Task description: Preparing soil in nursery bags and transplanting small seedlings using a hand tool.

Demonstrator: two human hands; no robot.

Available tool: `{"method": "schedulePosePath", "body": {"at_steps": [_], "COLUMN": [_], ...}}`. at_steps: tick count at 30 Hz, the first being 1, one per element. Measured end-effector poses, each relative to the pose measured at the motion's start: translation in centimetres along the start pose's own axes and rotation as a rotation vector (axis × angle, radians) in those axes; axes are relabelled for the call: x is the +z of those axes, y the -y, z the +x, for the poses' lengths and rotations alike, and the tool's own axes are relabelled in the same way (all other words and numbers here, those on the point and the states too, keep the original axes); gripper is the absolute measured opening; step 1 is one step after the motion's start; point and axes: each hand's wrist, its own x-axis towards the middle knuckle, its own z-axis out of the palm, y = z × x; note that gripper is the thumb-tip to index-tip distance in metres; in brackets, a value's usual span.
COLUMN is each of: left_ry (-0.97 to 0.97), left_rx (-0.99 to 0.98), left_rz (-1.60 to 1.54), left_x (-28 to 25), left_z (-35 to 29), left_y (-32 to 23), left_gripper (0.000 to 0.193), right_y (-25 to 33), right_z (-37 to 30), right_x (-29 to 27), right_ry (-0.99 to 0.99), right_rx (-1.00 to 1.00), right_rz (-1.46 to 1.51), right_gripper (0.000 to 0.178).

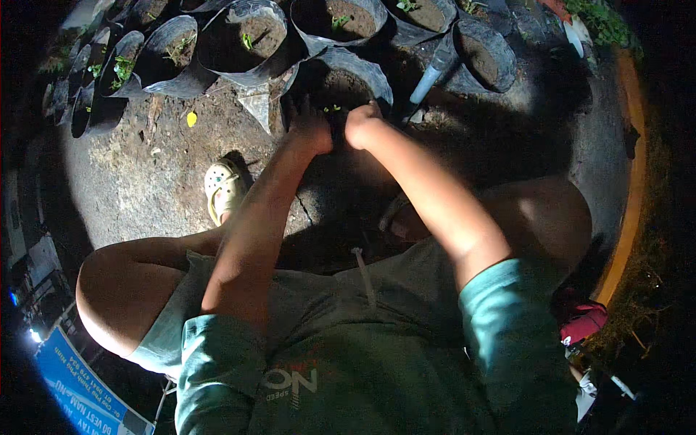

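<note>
A black plastic grow bag (357,64) with dark soil (341,85) stands in front of me, a small green seedling (332,109) at its near side. My left hand (312,126) is at the bag's near left rim, its fingers in deep shadow. At the near right rim, my right hand (365,120) is curled, with its fingertips partly hidden. Both hands appear to grip the bag's edge. Just right of it, a tool with a grey-blue handle (429,81) leans toward another grow bag (500,64); its far end is hard to make out.
More soil-filled black bags with seedlings, such as one grow bag (210,54), crowd the far side and left. A yellow leaf (191,119) lies on the rough ground. My pale clog (222,190) is left of my forearms. An orange-brown edge (632,167) curves along the right.
</note>
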Motion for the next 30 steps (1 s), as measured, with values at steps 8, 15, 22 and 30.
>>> {"method": "schedulePosePath", "body": {"at_steps": [8, 15, 22, 30], "left_ry": [0.073, -0.277, -0.51, -0.293], "left_rx": [0.012, -0.108, -0.025, 0.132], "left_rz": [0.093, 0.242, 0.747, 0.567], "left_x": [-0.8, 0.5, 3.2, 2.2], "left_z": [0.1, 0.4, 4.4, 5.1], "left_y": [0.1, 1.0, 3.1, 3.2], "left_gripper": [0.064, 0.049, 0.048, 0.046], "right_y": [-0.2, -3.1, -2.9, 0.2], "right_z": [-0.2, -2.8, 0.2, 13.4], "right_x": [-1.1, -1.6, 0.1, 8.0], "right_ry": [-0.029, -0.263, -0.188, 0.309], "right_rx": [-0.009, 0.022, 0.082, -0.289], "right_rz": [0.02, 0.26, 0.174, -2.733], "right_gripper": [0.029, 0.026, 0.04, 0.036]}}
